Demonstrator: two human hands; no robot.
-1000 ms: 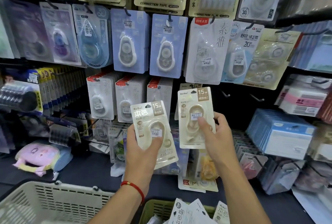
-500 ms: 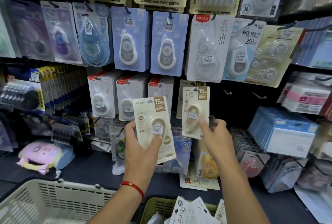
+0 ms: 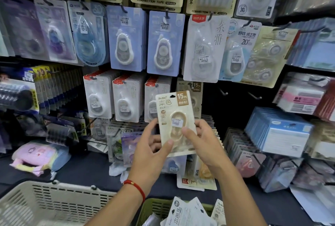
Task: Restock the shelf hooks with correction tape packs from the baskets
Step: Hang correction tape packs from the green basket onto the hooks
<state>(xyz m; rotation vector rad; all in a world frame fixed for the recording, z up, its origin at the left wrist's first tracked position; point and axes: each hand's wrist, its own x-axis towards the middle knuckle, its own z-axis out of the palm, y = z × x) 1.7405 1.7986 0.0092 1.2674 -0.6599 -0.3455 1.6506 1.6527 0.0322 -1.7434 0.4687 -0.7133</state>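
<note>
A cream correction tape pack (image 3: pixel 173 108) marked 15M is held upright in front of the lower hook row. My left hand (image 3: pixel 150 153) grips its lower left edge, thumb on the front. My right hand (image 3: pixel 205 144) pinches its right side, thumb on the blister. Behind it a matching cream pack (image 3: pixel 197 87) hangs on a hook. To its right, two bare hooks (image 3: pixel 223 92) stick out of the dark panel. More cream packs (image 3: pixel 184 213) lie in the green basket (image 3: pixel 154 207) at the bottom.
A white plastic basket (image 3: pixel 54 200) stands at the bottom left. Rows of blue (image 3: pixel 164 44) and white (image 3: pixel 97 97) tape packs hang on the wall. Blue boxes (image 3: pixel 277 131) stick out on the right. A pink pouch (image 3: pixel 36 156) lies on the dark ledge.
My right hand left its cream pack on the hook behind and came over to the left hand's pack. That pack moved right, and both hands now hold it.
</note>
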